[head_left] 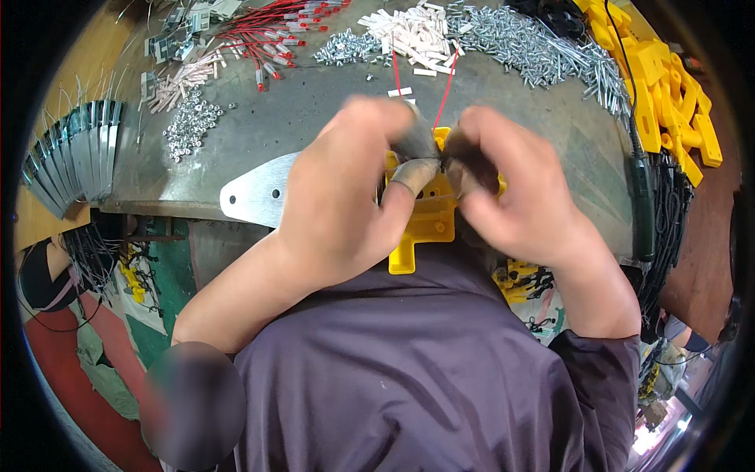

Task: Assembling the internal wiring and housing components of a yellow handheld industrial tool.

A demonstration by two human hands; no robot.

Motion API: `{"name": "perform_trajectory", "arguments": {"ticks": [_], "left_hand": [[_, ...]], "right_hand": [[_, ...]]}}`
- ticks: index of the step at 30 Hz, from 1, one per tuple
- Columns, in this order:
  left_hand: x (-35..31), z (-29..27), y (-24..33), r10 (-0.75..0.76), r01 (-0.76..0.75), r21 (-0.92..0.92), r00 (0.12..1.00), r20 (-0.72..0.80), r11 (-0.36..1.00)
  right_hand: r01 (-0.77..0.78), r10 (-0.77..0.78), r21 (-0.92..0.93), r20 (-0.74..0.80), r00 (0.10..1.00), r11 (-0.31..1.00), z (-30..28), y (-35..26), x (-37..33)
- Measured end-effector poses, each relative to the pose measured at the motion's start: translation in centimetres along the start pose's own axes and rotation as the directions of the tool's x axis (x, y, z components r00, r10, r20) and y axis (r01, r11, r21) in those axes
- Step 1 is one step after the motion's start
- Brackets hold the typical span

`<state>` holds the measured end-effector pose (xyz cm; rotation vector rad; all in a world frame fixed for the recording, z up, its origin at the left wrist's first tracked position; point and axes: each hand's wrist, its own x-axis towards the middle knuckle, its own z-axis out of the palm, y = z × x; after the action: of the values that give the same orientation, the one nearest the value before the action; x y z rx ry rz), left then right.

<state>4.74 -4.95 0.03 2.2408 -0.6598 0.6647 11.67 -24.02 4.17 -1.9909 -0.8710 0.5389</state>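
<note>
My left hand (346, 189) and my right hand (519, 185) meet over a yellow plastic housing (432, 224) at the table's near edge. The fingers of both are closed in a pinch, with darkened fingertips almost touching. Motion blurs them, and what they hold is hidden. Two thin red wires rise beyond the fingertips; the right-hand wire (446, 90) runs down toward the housing. The housing is open on top, and my hands cover much of it. A flat silver metal plate (255, 193) with small holes sticks out to the left from under my left hand.
Behind my hands lie white sleeves (413, 35), a heap of screws (519, 43), red-wired parts (271, 39) and nuts (197, 122). Yellow plastic housings (668, 94) pile up at right, beside a black-handled tool (643, 212) and black cords (668, 236). Metal blades (75, 153) fan out at left.
</note>
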Motion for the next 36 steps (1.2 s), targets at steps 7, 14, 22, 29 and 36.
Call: {"name": "perform_trajectory", "arguments": {"ticks": [7, 14, 22, 29, 36], "left_hand": [[0.5, -0.9, 0.2, -0.398, 0.386, -0.252, 0.917, 0.005, 0.887], [1.3, -1.1, 0.6, -0.595, 0.577, -0.652, 0.769, 0.232, 0.492], [1.2, -0.9, 1.2, -0.578, 0.550, -0.584, 0.800, 0.163, 0.597], [0.6, -1.3, -0.2, 0.039, -0.040, 0.036, 0.999, 0.025, 0.999], [0.7, -1.2, 0.4, -0.494, 0.486, -0.457, 0.862, 0.112, 0.745]], "right_hand": [[0.019, 0.021, 0.165, -0.238, 0.971, 0.986, 0.6, 0.6, 0.5], [0.338, -0.454, -0.397, -0.250, 0.855, 0.854, 0.4, 2.2, 1.1], [0.544, -0.587, -0.446, 0.049, 0.808, 0.711, 0.6, 1.6, 0.2], [-0.347, 0.244, 0.429, 0.277, 0.930, 0.834, 0.3, 0.6, 0.7], [-0.081, 0.076, -0.041, -0.120, 0.990, 0.996, -0.3, -0.4, 1.1]]}}
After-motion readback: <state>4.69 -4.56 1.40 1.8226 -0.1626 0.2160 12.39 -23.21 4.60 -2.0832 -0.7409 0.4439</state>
